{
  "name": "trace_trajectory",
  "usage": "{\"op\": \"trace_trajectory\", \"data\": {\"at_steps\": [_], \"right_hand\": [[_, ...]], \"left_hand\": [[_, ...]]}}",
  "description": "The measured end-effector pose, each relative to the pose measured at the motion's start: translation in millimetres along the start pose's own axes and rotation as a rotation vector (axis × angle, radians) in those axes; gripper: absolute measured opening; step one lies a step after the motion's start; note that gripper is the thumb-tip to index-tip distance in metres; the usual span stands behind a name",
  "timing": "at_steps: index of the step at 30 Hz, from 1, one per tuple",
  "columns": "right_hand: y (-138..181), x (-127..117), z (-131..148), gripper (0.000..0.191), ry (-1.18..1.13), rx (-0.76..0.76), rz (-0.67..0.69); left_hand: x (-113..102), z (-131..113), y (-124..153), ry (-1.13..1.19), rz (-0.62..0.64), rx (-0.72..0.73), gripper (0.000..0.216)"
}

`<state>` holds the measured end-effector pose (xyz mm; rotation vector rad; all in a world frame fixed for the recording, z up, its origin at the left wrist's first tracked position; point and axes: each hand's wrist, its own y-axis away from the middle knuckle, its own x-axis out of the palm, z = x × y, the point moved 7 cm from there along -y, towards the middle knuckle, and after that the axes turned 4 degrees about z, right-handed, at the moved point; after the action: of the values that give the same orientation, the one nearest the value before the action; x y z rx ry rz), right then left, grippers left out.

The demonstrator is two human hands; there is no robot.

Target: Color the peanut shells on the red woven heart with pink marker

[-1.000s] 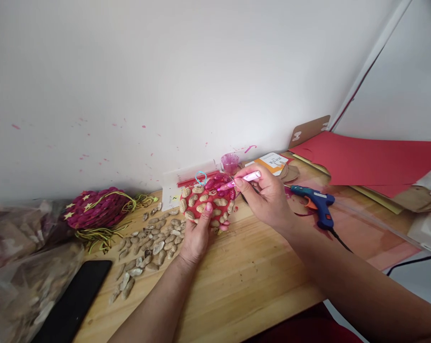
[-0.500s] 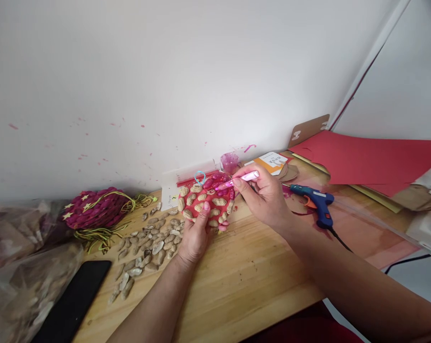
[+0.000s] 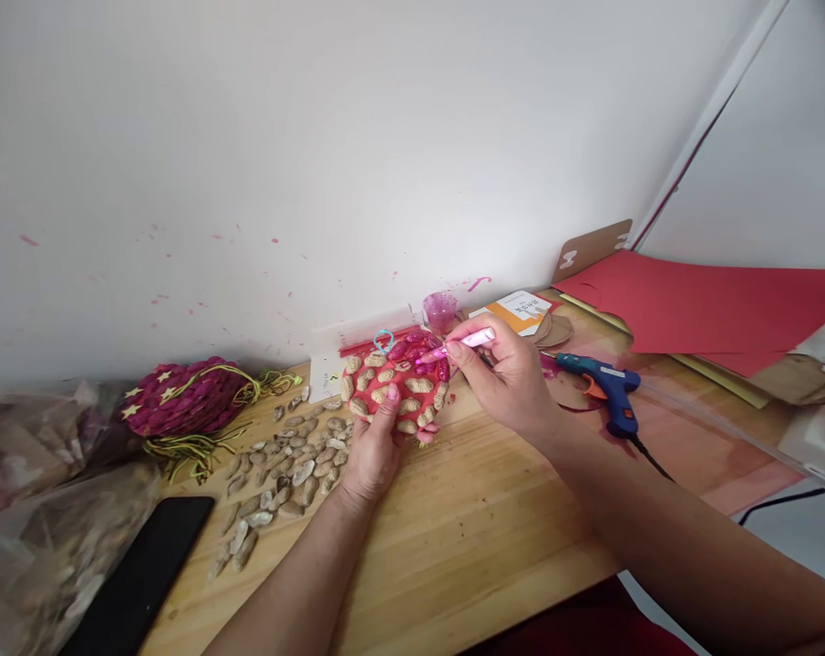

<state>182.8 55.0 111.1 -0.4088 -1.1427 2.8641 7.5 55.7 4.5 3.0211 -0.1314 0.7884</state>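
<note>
My left hand point(image 3: 375, 446) is closed around a red round craft piece point(image 3: 395, 387) covered with glued peanut shells, tilted up off the wooden table point(image 3: 467, 528). Some shells near its top are painted shiny pink. My right hand point(image 3: 511, 378) pinches a thin pink brush point(image 3: 463, 343), whose tip touches the painted shells at the piece's upper right. A loose pile of peanut shells point(image 3: 282, 474) lies just left of my left hand.
A small pink paint cup point(image 3: 440, 310) stands by the wall behind the piece. A blue glue gun point(image 3: 607, 387) lies to the right, red paper sheets point(image 3: 699, 305) beyond it. A magenta shell ornament point(image 3: 183, 401), plastic bags point(image 3: 36, 510) and a black phone point(image 3: 139, 579) sit at left.
The brush tip has shifted slightly over the painted shells and my left hand has tilted the piece a little. Everything else is unmoved.
</note>
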Motion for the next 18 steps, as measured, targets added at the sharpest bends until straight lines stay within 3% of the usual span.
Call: {"op": "trace_trajectory", "data": {"at_steps": [9, 18], "right_hand": [[1, 2, 4, 0.004, 0.068, -0.082, 0.008], [4, 7, 12, 0.002, 0.112, -0.153, 0.028]], "left_hand": [[3, 2, 1, 0.051, -0.009, -0.06, 0.06], [2, 1, 4, -0.066, -0.029, -0.008, 0.061]]}}
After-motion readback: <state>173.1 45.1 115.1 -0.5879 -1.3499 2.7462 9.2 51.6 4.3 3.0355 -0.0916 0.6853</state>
